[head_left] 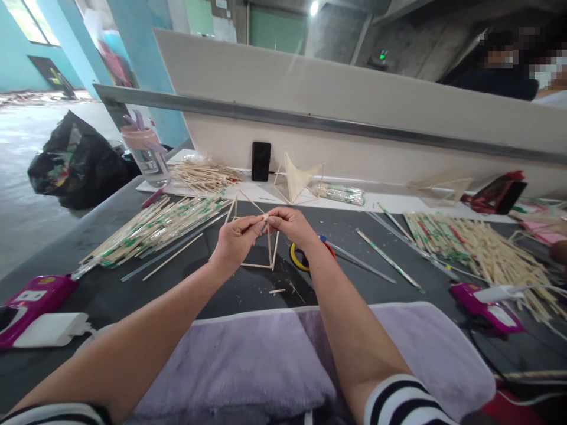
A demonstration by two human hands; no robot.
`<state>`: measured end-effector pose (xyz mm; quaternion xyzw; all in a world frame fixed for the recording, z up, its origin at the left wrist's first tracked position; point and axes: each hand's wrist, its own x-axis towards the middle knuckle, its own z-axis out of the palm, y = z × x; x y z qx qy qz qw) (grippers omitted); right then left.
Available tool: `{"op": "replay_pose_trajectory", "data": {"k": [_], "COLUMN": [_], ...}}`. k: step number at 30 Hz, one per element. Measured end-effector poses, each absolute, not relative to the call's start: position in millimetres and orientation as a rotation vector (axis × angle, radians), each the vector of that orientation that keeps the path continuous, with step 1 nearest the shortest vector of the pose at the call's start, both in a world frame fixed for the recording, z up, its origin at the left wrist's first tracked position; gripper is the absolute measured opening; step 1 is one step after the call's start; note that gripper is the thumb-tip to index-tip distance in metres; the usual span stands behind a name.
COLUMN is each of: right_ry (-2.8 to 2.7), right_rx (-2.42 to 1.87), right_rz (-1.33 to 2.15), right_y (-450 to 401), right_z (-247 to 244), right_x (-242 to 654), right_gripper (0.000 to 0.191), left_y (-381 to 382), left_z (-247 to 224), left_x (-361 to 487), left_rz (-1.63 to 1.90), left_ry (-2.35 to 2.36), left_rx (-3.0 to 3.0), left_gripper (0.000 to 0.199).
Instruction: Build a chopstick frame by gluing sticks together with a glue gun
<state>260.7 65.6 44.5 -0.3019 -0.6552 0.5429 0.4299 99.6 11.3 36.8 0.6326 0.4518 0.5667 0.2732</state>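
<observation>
frame [269, 248] stood on or just above the worktop [358, 283], its top corner [266, 217] pinched by the left hand [234, 235] and right hand [293, 225], which met there with fingertips together. several edges were in place, some meeting at the base [257, 266] and others rising to the top, so the outline looked well along; securing that corner seemed left, though whether it was already fixed could not be told. its faces seemed bare, unlike the filled model [297, 182] behind it. loose sticks [482, 248] lay to the right, and a short offcut [277, 291] lay near the base.
</observation>
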Motion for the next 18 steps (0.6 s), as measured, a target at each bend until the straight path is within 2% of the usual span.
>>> {"op": "replay_pose_trajectory", "data": {"k": [18], "right_ry": [-1.658], "right_rx": [-0.726], "right_rz": [1.337], "right_y": [65.7], "right_z": [42.4], "right_x": [261.8], "right_gripper": [0.026], "left_y": [10.8], "left_z": [36.7], "left_x": [100.6], "left_rz": [1.523], "left_ry": [1.218], "left_rx": [1.69], "left_gripper": [0.022]}}
